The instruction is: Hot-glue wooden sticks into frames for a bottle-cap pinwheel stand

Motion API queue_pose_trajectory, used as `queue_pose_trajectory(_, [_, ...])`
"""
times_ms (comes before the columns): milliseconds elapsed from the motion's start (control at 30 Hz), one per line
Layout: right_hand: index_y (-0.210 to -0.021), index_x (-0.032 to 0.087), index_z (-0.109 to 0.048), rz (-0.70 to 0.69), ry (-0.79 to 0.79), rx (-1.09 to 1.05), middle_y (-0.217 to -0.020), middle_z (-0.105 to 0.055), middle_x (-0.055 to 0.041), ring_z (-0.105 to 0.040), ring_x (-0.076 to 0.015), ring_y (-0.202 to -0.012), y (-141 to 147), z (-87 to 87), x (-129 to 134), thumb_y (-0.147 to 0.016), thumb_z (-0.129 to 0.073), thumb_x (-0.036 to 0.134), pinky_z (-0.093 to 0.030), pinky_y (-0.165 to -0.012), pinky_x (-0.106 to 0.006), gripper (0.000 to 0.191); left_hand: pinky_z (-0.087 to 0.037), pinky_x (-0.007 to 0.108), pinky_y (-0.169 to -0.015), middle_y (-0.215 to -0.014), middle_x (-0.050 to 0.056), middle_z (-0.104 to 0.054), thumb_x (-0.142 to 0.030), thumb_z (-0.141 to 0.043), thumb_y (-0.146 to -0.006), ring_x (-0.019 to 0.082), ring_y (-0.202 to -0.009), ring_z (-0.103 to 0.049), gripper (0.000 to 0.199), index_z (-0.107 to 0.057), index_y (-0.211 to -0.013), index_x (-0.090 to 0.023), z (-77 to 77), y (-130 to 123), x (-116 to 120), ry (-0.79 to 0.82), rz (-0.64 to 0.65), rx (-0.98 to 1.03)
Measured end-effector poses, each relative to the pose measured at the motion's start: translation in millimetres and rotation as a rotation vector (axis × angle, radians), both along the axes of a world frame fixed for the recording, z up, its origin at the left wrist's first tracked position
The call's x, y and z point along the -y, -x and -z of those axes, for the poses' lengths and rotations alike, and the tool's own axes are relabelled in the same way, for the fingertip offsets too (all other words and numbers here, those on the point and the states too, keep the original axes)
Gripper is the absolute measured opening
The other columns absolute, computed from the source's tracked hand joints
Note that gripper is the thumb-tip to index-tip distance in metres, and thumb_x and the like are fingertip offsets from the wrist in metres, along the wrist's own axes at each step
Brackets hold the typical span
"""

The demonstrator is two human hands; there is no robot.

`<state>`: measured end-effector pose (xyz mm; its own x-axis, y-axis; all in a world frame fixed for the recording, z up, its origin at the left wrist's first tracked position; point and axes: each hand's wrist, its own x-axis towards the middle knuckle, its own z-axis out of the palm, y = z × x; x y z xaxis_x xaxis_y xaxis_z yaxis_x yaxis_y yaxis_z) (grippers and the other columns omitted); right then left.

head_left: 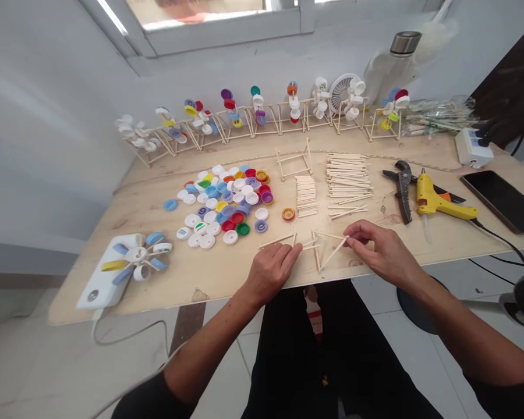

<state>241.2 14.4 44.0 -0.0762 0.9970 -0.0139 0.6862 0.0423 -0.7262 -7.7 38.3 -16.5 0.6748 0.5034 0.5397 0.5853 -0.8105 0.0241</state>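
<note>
Near the front edge of the table, my left hand [274, 267] is closed over a small frame of thin wooden sticks, pressing it against the tabletop; part of the frame is under the fingers. Its sticks stick out on both sides of that hand. On the right, sticks form a triangle [318, 251], and my right hand [378, 247] pinches its far corner between thumb and fingertips. Just beyond lie a short-stick pile [306, 196], a long-stick pile [348, 177] and a stacked orange and red bottle cap [288, 214]. A partly built stick stand [294, 164] stands farther back.
Many coloured bottle caps [227, 201] spread left of centre. Several cap pinwheels on stick stands [257, 119] line the back. A yellow glue gun [441, 201], pliers [404, 192] and phone [504, 199] lie right. A cap wheel [138, 255] rests on a white device [98, 285] at left.
</note>
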Motion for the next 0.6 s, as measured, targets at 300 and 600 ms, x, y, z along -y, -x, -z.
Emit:
queue_pose_trajectory(300, [-0.088,0.021,-0.059,0.014,-0.072,0.065,-0.073,-0.069,-0.0009,-0.062,-0.0139,-0.061,9,-6.7,3,-0.083,-0.05,0.03,-0.038,-0.047,-0.023,0.014,-0.047,0.029,-0.06,-0.081,0.01,-0.065,-0.008,-0.041,-0.09,0.017,-0.069,-0.06,0.027,-0.052,-0.114,-0.01,2.3,2,-7,-0.053,-0.016,-0.007])
queue_pose_trajectory(600, [-0.09,0.022,-0.059,0.01,-0.046,0.063,-0.08,-0.07,-0.001,-0.066,-0.016,-0.073,10,-7.2,1,-0.083,-0.051,0.027,-0.045,-0.058,-0.025,0.012,-0.048,0.029,-0.062,-0.083,0.01,-0.066,-0.009,-0.038,-0.092,0.016,-0.072,-0.061,0.025,-0.052,-0.112,-0.01,-2.3,1,-17,-0.043,0.03,-0.048])
